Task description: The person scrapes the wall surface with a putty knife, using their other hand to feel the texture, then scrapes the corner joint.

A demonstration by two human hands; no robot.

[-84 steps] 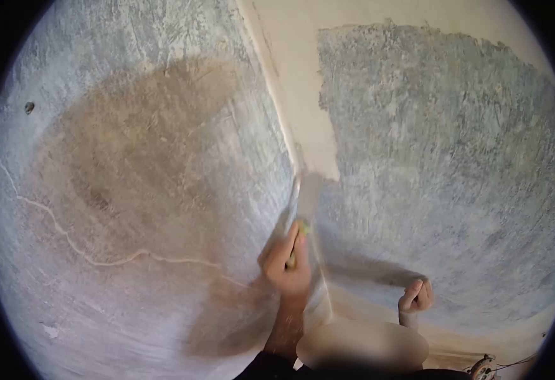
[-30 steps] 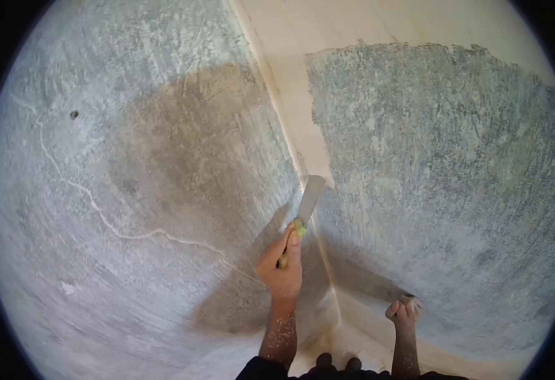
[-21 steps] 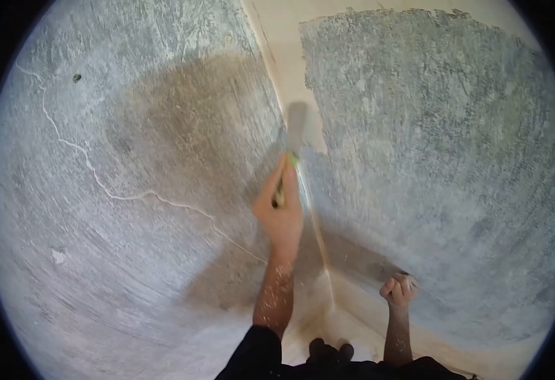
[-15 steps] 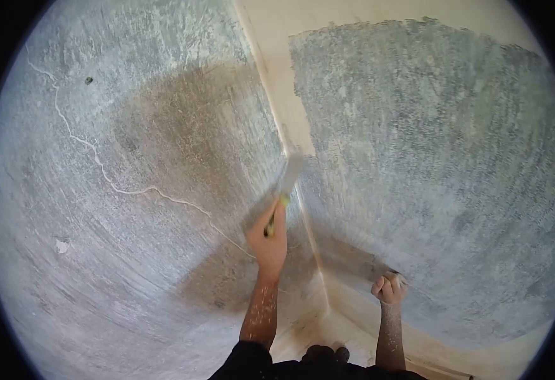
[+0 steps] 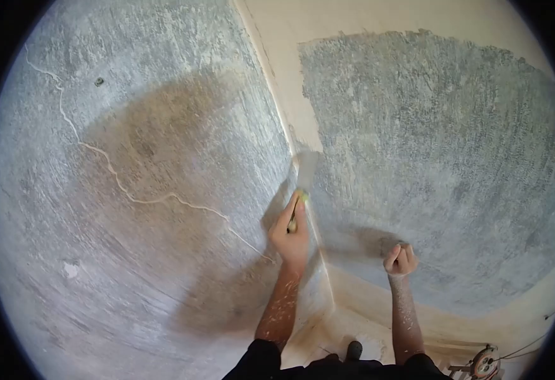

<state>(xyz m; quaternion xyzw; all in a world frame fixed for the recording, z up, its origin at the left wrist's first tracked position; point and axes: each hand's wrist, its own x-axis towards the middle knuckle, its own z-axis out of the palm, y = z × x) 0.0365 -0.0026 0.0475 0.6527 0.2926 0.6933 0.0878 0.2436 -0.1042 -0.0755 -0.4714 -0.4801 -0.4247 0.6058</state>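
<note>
My left hand (image 5: 290,237) is closed round the green-and-yellow handle of a scraper (image 5: 305,172). Its flat blade points up and lies at the wall corner, by the lower end of a strip of bare cream surface (image 5: 302,117). Grey patchy coating covers the left wall (image 5: 182,259) and most of the right wall (image 5: 429,145). Lower down on the right, my right hand (image 5: 401,259) is curled into a fist close to the right wall. A small dark edge shows at its fingertips, but what it holds, if anything, I cannot make out.
A long pale crack (image 5: 116,180) winds down the left wall, with a small dark hole (image 5: 99,82) near its top. On the floor stand a dark shoe (image 5: 354,350) and, bottom right, a round reel (image 5: 485,363) with a cable.
The view has shifted, bringing the reel and shoe into sight. My left hand with the scraper appears slightly further right and lower; my right hand appears higher, still closed.
</note>
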